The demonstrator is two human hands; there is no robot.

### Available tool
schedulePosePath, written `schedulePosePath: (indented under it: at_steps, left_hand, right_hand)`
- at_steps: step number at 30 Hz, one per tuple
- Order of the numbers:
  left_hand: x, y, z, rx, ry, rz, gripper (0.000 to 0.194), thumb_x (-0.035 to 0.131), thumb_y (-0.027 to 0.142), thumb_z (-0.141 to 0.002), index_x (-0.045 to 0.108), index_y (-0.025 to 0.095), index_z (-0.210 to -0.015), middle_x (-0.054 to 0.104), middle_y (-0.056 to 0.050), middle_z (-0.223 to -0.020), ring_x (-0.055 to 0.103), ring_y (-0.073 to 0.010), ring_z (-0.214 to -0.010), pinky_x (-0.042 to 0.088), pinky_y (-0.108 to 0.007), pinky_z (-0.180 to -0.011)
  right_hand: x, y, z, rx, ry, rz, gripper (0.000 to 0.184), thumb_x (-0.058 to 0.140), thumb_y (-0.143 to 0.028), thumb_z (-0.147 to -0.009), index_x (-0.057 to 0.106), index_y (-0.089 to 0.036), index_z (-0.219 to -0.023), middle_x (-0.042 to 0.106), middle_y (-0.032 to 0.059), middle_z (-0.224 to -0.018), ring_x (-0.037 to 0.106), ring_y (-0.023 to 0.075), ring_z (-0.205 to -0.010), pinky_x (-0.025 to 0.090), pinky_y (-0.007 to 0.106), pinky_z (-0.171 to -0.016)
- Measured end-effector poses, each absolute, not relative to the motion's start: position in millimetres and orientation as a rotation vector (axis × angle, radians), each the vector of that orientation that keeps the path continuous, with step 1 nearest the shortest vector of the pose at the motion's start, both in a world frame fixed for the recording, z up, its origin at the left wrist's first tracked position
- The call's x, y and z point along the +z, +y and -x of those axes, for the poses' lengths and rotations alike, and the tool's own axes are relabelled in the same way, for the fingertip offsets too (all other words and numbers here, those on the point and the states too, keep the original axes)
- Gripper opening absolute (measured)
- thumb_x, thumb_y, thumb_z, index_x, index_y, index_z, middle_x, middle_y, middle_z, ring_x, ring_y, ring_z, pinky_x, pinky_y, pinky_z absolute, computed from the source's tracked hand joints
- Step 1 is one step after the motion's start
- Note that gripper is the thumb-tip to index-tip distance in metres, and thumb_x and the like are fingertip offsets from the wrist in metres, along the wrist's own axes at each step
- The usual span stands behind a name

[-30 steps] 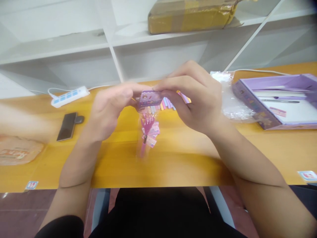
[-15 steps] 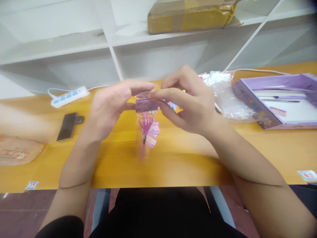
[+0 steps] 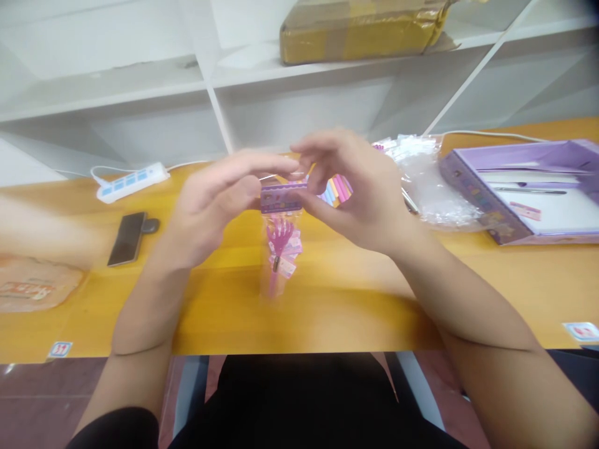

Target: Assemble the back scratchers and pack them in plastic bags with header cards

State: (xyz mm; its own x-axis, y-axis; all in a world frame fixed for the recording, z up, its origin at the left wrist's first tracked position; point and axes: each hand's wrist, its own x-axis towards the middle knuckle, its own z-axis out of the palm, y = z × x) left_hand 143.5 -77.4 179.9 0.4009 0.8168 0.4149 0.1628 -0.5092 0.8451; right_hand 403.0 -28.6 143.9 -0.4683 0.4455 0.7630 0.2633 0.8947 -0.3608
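Between my two hands hangs a clear plastic bag (image 3: 267,284) topped by a purple printed header card (image 3: 282,199). Inside the bag is a pink hand-shaped back scratcher (image 3: 281,237), claw upward. My left hand (image 3: 210,202) grips the card's left end between thumb and fingers. At the card's right end, my right hand (image 3: 353,187) pinches with thumb and fingertips. Small pink printed cards (image 3: 292,244) lie on the table behind the bag. Several pastel-coloured sticks (image 3: 339,188) show partly beyond my right fingers.
Right of my hands lies a heap of clear plastic bags (image 3: 444,193), beside a purple box (image 3: 519,234) holding a metal tool and a pink card. On the left are a phone (image 3: 126,239), a power strip (image 3: 133,183) and an orange bag (image 3: 37,284). A taped carton (image 3: 365,31) sits on the shelf.
The header card and bag have shifted slightly right. My right fingers have lifted and spread somewhat, uncovering more of the coloured sticks. My left thumb has come over the card's left end.
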Motion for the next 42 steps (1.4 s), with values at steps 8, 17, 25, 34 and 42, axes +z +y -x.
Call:
schedulePosePath:
  at_steps: [8,17,25,34,42]
  left_hand:
    - [173,-76,-149,1.227,0.749,-2.093,0.046,0.082,0.015,-0.107,0.074,0.036,-0.146,0.076,-0.003,-0.147,0.079,-0.0242,-0.135,0.075,-0.038,-0.106]
    - [174,-71,-144,0.869,1.088,-2.273,0.019,0.083,0.026,-0.105,0.081,0.028,-0.124,0.087,-0.001,-0.115,0.085,-0.0214,-0.102,0.071,-0.034,-0.092]
    - [173,-69,-142,0.837,1.064,-2.268,0.010,0.084,0.034,-0.105,0.079,0.028,-0.111,0.085,0.001,-0.104,0.083,-0.0211,-0.092,0.069,-0.036,-0.089]
    - [169,-67,-140,0.932,1.040,-2.166,0.025,0.078,0.055,-0.113,0.084,0.030,-0.112,0.087,-0.002,-0.100,0.085,-0.0256,-0.094,0.070,-0.039,-0.082]
    - [166,-63,-137,0.989,1.075,-2.228,0.018,0.082,0.048,-0.110,0.087,0.031,-0.114,0.088,-0.002,-0.104,0.086,-0.0259,-0.097,0.073,-0.042,-0.090]
  right_hand:
    - [150,-36,-402,0.378,-1.995,0.563,0.015,0.070,-0.043,-0.116,0.078,-0.030,-0.117,0.079,0.0084,-0.111,0.074,0.0219,-0.091,0.069,0.043,-0.085]
    - [147,-29,-407,0.113,-2.166,0.384,0.020,0.059,-0.023,-0.117,0.079,-0.023,-0.118,0.072,0.0092,-0.121,0.069,0.0142,-0.087,0.066,0.032,-0.077]
    - [144,-27,-403,0.118,-2.195,0.341,0.009,0.065,-0.025,-0.117,0.073,-0.023,-0.113,0.071,0.0083,-0.115,0.070,0.0185,-0.096,0.066,0.036,-0.084]
    - [134,-26,-396,0.332,-2.097,0.486,0.015,0.072,-0.031,-0.112,0.065,-0.025,-0.124,0.075,0.0054,-0.117,0.070,0.0165,-0.090,0.061,0.032,-0.074]
    - [138,-26,-401,0.514,-2.267,0.650,0.023,0.062,-0.040,-0.119,0.064,-0.022,-0.106,0.075,0.0019,-0.092,0.066,0.0147,-0.077,0.046,0.030,-0.071]
